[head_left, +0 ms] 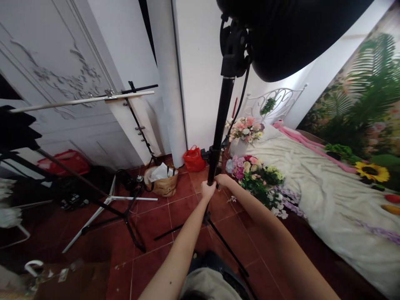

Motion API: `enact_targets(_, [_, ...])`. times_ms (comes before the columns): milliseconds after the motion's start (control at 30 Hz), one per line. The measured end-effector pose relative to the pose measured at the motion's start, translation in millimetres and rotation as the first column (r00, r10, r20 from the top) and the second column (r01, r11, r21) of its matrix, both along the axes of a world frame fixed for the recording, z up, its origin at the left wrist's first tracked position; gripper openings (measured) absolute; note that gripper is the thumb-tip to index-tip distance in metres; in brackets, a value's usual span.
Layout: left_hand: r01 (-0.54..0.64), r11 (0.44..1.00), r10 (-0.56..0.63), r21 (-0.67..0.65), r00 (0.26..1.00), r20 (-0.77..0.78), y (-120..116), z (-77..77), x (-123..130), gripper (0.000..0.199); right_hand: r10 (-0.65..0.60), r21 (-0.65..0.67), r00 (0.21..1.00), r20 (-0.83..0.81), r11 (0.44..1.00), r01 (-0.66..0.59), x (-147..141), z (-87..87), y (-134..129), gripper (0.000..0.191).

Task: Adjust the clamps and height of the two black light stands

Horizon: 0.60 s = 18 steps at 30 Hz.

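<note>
A black light stand (222, 110) rises in front of me, its spread legs on the red tiled floor. At its top sits a large black lamp head (281, 33), with a cable hanging beside the pole. My left hand (208, 190) is wrapped round the pole below a clamp knob (204, 154). Close to it on the right, my right hand (222, 181) is closed at the same pole, its fingertips partly hidden behind it.
Bouquets (246, 166) stand right of the pole, beside a bed with a cream cover (325, 200). Left are a white-legged stand (109, 200), a woven bag (165, 186) and a red bag (194, 159). A white wall (203, 75) rises behind.
</note>
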<state>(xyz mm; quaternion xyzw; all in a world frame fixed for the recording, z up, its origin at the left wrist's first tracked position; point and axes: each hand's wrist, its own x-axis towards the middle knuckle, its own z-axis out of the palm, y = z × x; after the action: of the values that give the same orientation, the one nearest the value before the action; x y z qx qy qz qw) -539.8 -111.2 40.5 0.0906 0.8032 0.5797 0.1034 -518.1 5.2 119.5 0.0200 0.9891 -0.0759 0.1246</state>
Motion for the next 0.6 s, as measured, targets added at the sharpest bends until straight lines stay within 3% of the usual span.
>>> enact_targets(267, [0.011, 0.999, -0.013, -0.044, 0.999, -0.048, -3, 8.6, 3, 0.027, -0.024, 0.042, 0.996, -0.089, 0.999, 0.028, 30, -15.1, -9, 0.030])
enact_targets(400, [0.022, 1.000, -0.023, -0.021, 0.999, -0.041, -3, 7.4, 2, 0.029, -0.136, 0.039, 0.969, -0.204, 0.988, 0.147, 46, -33.3, -18, 0.030])
enact_targets(600, [0.020, 1.000, -0.021, -0.021, 0.999, -0.034, -1, 3.9, 1, 0.031, -0.126, 0.080, 0.980, -0.154, 0.987, 0.140, 40, -35.7, -18, 0.032])
